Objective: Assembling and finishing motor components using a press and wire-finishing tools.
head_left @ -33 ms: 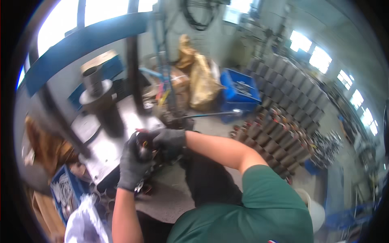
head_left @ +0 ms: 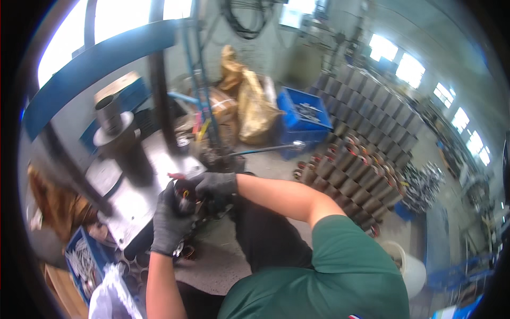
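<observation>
My left hand (head_left: 171, 226), in a dark grey glove, is wrapped round a dark cylindrical part with red and yellow wires (head_left: 184, 194) showing at its top end. From the right, my gloved right hand (head_left: 217, 188) reaches across and closes on the upper side of the same part. Its fingertips are partly hidden. Both hands are just off the near right edge of the press's metal table (head_left: 139, 217). On that table a grey metal cylinder (head_left: 110, 118) stands upright inside a wider collar, between dark posts.
A blue crossbar (head_left: 101, 64) spans the posts. At left is a blue bin of pale strips (head_left: 83, 260) beside a white plastic bag (head_left: 112, 295). Stacked metal cylinders (head_left: 353, 159) stand at right, near a blue crate (head_left: 305, 114) and a white bucket (head_left: 411, 274). A rod (head_left: 268, 150) juts out ahead.
The view has shifted slightly, so the surroundings sit a little further left. Both hands still grip the part, with only a slight change in position.
</observation>
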Demonstrator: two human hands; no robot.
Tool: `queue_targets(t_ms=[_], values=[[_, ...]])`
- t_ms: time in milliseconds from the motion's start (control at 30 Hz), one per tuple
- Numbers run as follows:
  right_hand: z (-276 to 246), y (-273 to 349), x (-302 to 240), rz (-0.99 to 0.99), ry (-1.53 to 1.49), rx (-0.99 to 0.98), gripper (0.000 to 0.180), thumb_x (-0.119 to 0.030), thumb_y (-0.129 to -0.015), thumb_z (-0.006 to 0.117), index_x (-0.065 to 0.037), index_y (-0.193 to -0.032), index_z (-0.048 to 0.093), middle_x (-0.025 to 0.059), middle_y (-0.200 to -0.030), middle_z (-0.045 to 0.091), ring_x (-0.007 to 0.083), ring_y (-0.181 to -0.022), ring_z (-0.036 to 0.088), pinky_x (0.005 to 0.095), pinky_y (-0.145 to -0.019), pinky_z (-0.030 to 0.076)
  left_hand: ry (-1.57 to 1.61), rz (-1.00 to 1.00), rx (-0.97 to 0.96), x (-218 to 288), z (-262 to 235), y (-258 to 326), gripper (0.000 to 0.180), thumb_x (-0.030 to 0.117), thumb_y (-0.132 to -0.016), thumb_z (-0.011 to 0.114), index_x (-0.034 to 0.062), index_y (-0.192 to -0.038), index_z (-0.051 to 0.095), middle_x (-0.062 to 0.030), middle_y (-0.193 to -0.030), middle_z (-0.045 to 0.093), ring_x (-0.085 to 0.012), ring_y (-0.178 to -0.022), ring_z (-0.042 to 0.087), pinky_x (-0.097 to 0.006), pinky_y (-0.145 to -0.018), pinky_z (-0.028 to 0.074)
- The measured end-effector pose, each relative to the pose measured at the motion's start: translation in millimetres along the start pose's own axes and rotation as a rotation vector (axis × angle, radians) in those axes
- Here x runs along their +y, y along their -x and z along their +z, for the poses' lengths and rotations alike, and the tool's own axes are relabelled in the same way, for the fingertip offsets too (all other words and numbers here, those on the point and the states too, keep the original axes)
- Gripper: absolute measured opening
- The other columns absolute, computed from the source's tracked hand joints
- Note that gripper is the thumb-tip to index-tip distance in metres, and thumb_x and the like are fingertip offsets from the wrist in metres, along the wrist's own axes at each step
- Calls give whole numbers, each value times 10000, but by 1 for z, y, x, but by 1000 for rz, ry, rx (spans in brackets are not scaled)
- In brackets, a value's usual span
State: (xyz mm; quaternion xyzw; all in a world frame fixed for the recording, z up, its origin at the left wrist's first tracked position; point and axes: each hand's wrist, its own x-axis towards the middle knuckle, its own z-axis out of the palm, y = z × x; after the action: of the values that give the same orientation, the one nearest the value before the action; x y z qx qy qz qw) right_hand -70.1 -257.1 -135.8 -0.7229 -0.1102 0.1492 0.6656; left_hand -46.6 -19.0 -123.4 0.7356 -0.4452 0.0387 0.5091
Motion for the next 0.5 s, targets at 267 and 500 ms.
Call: queue_targets(t_ms=[267, 500], values=[[-70, 121, 116, 388, 390, 377, 333, -159, -834, 669, -48, -1140, 744, 131, -1007, 755, 210, -924, 711, 341, -785, 560, -6, -148, -278, -29, 21, 5, 615, -15, -774, 711, -1, -1357, 513, -194, -1282, 550, -330, -1205, 578, -385, -1058, 467], [-44, 279, 327, 959, 852, 681, 336, -362, -907, 623, -189, -1175, 731, 175, -1094, 732, 378, -988, 704, 436, -865, 556, -80, -217, -545, -34, 40, 31, 549, 23, -776, 737, -5, -1299, 573, -180, -1233, 589, -317, -1142, 618, -390, -1011, 503]])
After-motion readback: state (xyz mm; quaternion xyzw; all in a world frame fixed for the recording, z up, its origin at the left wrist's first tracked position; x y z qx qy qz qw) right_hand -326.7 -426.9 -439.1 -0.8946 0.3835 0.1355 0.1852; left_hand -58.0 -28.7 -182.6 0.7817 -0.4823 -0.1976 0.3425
